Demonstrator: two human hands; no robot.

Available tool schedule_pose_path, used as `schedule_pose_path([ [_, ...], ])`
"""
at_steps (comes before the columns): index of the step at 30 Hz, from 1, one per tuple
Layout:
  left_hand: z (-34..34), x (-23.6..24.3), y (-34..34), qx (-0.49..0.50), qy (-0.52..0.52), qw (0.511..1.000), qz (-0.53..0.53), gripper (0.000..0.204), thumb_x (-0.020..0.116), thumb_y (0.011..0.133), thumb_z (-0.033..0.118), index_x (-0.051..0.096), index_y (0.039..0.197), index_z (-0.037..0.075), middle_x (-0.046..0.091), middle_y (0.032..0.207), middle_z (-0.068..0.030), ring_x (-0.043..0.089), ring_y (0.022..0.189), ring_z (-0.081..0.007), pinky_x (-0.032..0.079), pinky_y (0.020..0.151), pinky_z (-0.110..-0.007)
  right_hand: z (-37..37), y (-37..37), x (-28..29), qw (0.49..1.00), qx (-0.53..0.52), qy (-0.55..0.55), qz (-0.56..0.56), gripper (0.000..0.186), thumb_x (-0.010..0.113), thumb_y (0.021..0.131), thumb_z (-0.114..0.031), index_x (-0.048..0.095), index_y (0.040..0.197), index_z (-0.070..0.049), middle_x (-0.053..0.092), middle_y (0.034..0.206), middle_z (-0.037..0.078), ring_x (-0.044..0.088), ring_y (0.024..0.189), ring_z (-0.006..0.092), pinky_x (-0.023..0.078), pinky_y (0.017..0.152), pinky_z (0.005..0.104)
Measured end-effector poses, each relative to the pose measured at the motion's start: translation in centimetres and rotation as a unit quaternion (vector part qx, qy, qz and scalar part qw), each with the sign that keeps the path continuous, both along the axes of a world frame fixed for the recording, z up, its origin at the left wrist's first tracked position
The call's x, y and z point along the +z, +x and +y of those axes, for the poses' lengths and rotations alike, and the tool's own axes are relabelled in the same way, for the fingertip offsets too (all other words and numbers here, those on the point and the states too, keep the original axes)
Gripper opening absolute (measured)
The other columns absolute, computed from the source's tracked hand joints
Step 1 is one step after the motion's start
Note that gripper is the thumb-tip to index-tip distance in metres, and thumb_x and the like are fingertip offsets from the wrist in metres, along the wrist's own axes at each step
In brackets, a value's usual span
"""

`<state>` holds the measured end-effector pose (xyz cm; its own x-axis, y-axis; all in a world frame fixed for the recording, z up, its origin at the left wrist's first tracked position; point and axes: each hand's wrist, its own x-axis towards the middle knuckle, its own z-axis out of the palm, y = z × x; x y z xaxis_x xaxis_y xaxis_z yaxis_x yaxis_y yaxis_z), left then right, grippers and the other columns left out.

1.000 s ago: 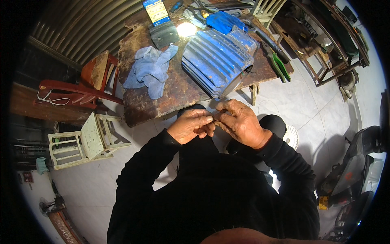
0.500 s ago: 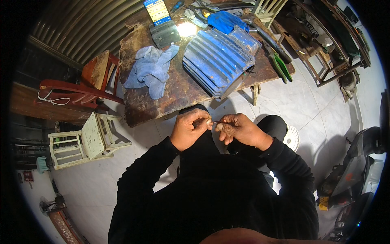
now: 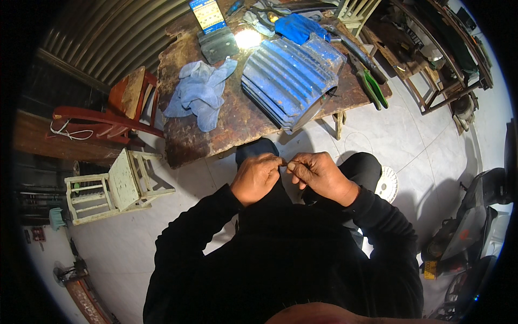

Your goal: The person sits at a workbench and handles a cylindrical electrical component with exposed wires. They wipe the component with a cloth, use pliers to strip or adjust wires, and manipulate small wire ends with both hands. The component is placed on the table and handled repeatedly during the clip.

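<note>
Over my lap, my left hand [image 3: 258,178] is closed, back upward, its fingertips near those of my right hand [image 3: 318,177]. My right hand pinches a small, thin, dark piece [image 3: 286,164] that reaches toward my left fingers; it is too small to name. Beyond my knees stands a worn brown wooden table [image 3: 243,121]. On it lie a dirty blue ribbed metal housing [image 3: 288,81], a crumpled light blue cloth [image 3: 197,92] and green-handled shears [image 3: 373,89].
A red wooden chair [image 3: 124,97] and a white wooden stool [image 3: 123,181] stand left. The table back holds a phone [image 3: 209,16] on a dark block and a blue cloth [image 3: 299,29]. A wooden rack [image 3: 431,48] and a scooter [image 3: 458,232] are right.
My left hand has turned back upward and shifted slightly down, its fingers more curled. My right hand has moved down from where it was a second ago.
</note>
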<state>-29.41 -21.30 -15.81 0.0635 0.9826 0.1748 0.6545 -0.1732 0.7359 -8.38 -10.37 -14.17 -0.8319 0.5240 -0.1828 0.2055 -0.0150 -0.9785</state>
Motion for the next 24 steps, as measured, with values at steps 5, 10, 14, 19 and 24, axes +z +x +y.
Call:
schedule_pose_path([
  [5,-0.3,0.3,0.6,-0.004,0.044,0.998,0.033,0.026,0.068,0.097,0.007,0.068,0.121,-0.004,0.069,0.105,-0.0204,0.070,0.089,-0.0425,0.057,0.074,-0.048,0.5,0.2,0.3,1.000,-0.001,0.004,-0.023,0.027,0.062,0.112,-0.017,0.071,0.100,0.005,0.071,0.076,0.005,0.065,0.061,0.0107,0.053,0.058,0.0275],
  [10,0.2,1.1,0.2,-0.056,0.045,0.995,0.063,0.017,0.070,0.099,0.010,0.068,0.111,-0.002,0.068,0.101,-0.0180,0.070,0.086,-0.0403,0.056,0.072,-0.048,0.4,0.2,0.5,0.999,0.020,0.007,-0.026,0.020,0.066,0.109,-0.014,0.071,0.102,0.004,0.070,0.075,0.005,0.066,0.062,0.0115,0.054,0.059,0.0286],
  [14,0.2,1.6,-0.2,-0.115,0.026,0.989,0.092,0.012,0.070,0.100,0.010,0.067,0.103,0.000,0.069,0.100,-0.0162,0.070,0.086,-0.0378,0.057,0.071,-0.047,0.7,0.8,1.5,0.975,-0.011,0.221,-0.024,0.017,0.074,0.101,-0.009,0.071,0.115,0.001,0.071,0.084,0.005,0.068,0.070,0.0117,0.054,0.062,0.0289],
  [19,0.2,1.7,-0.5,-0.134,0.018,0.988,0.074,0.011,0.071,0.100,0.011,0.069,0.102,0.001,0.070,0.097,-0.0163,0.071,0.086,-0.0371,0.057,0.070,-0.047,1.8,0.8,2.7,0.972,0.062,0.207,0.087,0.029,0.078,0.096,-0.004,0.073,0.124,-0.002,0.071,0.107,0.011,0.070,0.082,0.0257,0.057,0.071,0.0358],
  [24,0.2,1.9,-0.5,-0.150,0.001,0.989,0.006,0.014,0.069,0.103,0.013,0.069,0.103,-0.001,0.071,0.091,-0.0156,0.072,0.077,-0.0333,0.057,0.067,-0.045,2.4,0.7,2.0,0.933,0.072,0.332,0.118,0.019,0.077,0.096,-0.003,0.076,0.115,0.000,0.073,0.100,0.012,0.071,0.082,0.0284,0.058,0.073,0.0385],
])
